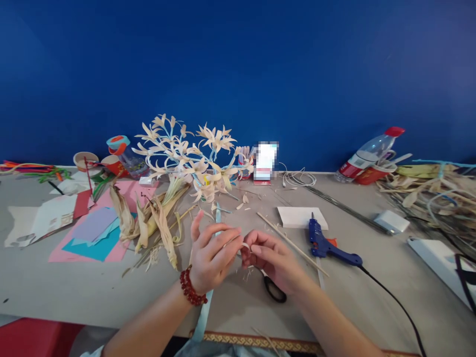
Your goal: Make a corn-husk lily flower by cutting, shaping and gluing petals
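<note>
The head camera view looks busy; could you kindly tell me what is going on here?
A person is handling a thin pale strip above the table. The right hand pinches it, and it reaches the left hand's fingers, whose grip is partly hidden. Pale flowers on light-blue stems stand beyond the hands, with dried husks to the left. To the right lies a blue glue gun, its nozzle over a white card.

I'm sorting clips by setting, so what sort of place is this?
Most likely a craft workspace: a blue glue gun, dried husks and pale, handmade-looking flowers share the grey tabletop.
</note>
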Available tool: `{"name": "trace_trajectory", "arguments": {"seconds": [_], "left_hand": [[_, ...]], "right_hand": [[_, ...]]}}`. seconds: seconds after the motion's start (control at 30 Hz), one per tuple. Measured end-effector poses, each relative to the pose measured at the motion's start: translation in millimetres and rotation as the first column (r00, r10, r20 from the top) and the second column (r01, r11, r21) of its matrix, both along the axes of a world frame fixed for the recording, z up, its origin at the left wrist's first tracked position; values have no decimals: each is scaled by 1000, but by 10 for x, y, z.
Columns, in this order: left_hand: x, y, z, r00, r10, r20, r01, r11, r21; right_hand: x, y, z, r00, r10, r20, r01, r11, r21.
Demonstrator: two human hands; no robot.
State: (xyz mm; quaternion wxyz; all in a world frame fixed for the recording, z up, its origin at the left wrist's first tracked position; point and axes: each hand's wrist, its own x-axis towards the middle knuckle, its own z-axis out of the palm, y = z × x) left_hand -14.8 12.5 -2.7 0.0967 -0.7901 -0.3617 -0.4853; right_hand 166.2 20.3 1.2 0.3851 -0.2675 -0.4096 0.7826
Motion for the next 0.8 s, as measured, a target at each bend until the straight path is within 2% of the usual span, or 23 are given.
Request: {"name": "trace_trajectory", "arguments": {"seconds": [0.13, 0.23, 0.3, 0.37, 0.47, 0.53, 0.57, 0.63, 0.67, 0.73, 0.8], "left_hand": [[3, 14, -19, 998, -41, 55, 42, 999, -19], [24, 16, -58, 973, -100, 209, 141, 971, -194], [47, 12, -82, 907, -155, 392, 308, 879, -364], [74, 17, -100, 801, -152, 579, 486, 729, -481], [107, 55, -123, 640, -57, 766, 666, 537, -517], [125, 93, -150, 545, 29, 838, 739, 457, -496], [134, 110, -169, 504, 73, 861, 759, 438, -482], [155, 134, -213, 457, 163, 875, 754, 452, -478], [165, 139, -236, 454, 203, 867, 734, 467, -494], [185, 133, -271, 489, 255, 834, 682, 483, -548], [200, 114, -289, 545, 261, 797, 638, 488, -596]], "right_hand": [[14, -4, -14, 1000, -21, 7, 21, 1000, 6], [52, 24, -26, 993, -93, 76, 85, 991, 107], [58, 41, -34, 989, -113, 92, 97, 982, 164], [45, 42, -36, 988, -110, 109, 85, 973, 213], [34, 28, -22, 980, -132, 152, 76, 942, 327], [75, 55, -7, 966, -160, 202, 62, 905, 421], [117, 98, 0, 951, -185, 247, 49, 880, 472], [234, 265, 3, 878, -281, 388, 2, 812, 584], [301, 392, -4, 808, -374, 455, -19, 756, 654], [420, 708, -48, 578, -567, 587, -148, 635, 758], [488, 1047, -129, 492, -630, 601, -173, 606, 777]]}}
